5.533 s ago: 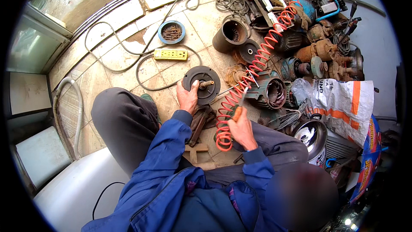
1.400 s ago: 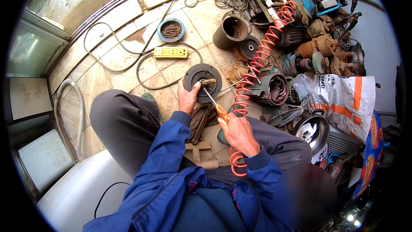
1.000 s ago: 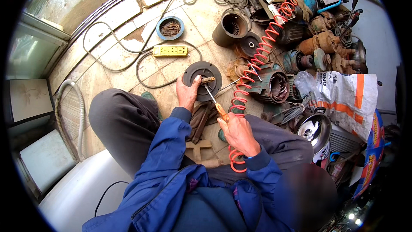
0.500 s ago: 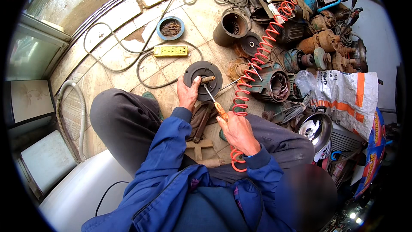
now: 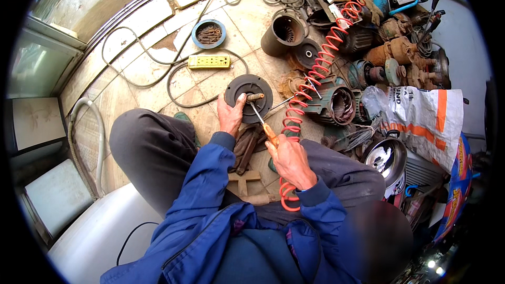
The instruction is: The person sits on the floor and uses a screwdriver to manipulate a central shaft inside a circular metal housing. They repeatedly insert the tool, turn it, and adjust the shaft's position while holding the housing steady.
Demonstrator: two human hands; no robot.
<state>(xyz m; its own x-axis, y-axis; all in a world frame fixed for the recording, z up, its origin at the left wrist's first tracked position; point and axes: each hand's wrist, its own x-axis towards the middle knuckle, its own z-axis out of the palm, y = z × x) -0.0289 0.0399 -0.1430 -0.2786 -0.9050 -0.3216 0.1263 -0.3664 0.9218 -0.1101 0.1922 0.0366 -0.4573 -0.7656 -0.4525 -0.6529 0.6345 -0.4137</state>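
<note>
Grey-black disc (image 5: 251, 83): round, flanged, held up over the tiled floor (image 5: 152, 97) in front of the person, between the knees, its face turned toward the wearer.
Shaft (image 5: 256, 97): short, brownish, standing out from the middle of the disc and pointing to the right.
Left hand (image 5: 230, 116): closed on the disc's left edge, thumb laid over the face near the shaft, fingers mostly hidden behind.
Right hand (image 5: 291, 159): wrapped around the handle of a screwdriver (image 5: 271, 134).
Screwdriver: orange handle, bright blade slanting up and left, tip at the disc just beside the base of the shaft; whether it sits in a slot is too small to tell.
Red coiled hose (image 5: 321, 64): running down from the upper right, passing beneath the right hand, its last loops hanging below the wrist.
Yellow power strip (image 5: 209, 62): on the floor beyond the disc.
Blue-rimmed bowl (image 5: 195, 38): beyond the strip, with rusty bolts (image 5: 211, 35) inside.
Dark cylinder (image 5: 274, 43): tilted, its open mouth showing, farther off to the right of the bowl.
Green-grey motor casing (image 5: 322, 106): on the floor right of the hose, open end toward the person.
</note>
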